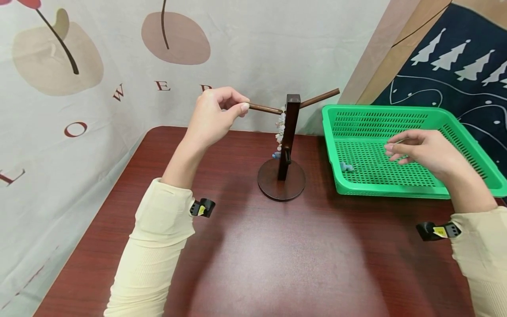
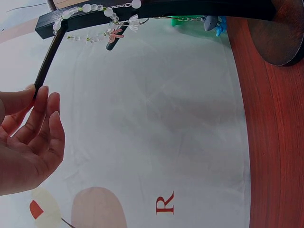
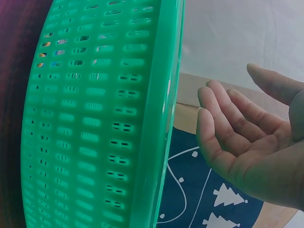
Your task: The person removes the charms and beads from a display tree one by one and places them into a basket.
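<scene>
A dark wooden stand [image 1: 291,123] with a round base and side pegs stands upright on the table. My left hand [image 1: 215,115] pinches the outer end of its left peg [image 1: 266,108] between thumb and fingertips. Near the post, a beaded strand [image 1: 281,131] of whitish beads and flowers hangs from that peg. At its lower end is a grey and blue charm [image 2: 209,23], seen in the left wrist view. My right hand [image 1: 425,150] hovers over the green basket [image 1: 390,191], fingers loosely bent, holding nothing. A small blue charm [image 1: 346,167] lies inside the basket's left part.
The red-brown wooden table [image 1: 293,255] spreads in front of the stand. Behind it hangs a pale printed cloth [image 1: 253,44] with letters. A dark blue panel with white trees [image 1: 447,59] is behind the basket at right. Another peg [image 1: 320,97] juts rightward from the post.
</scene>
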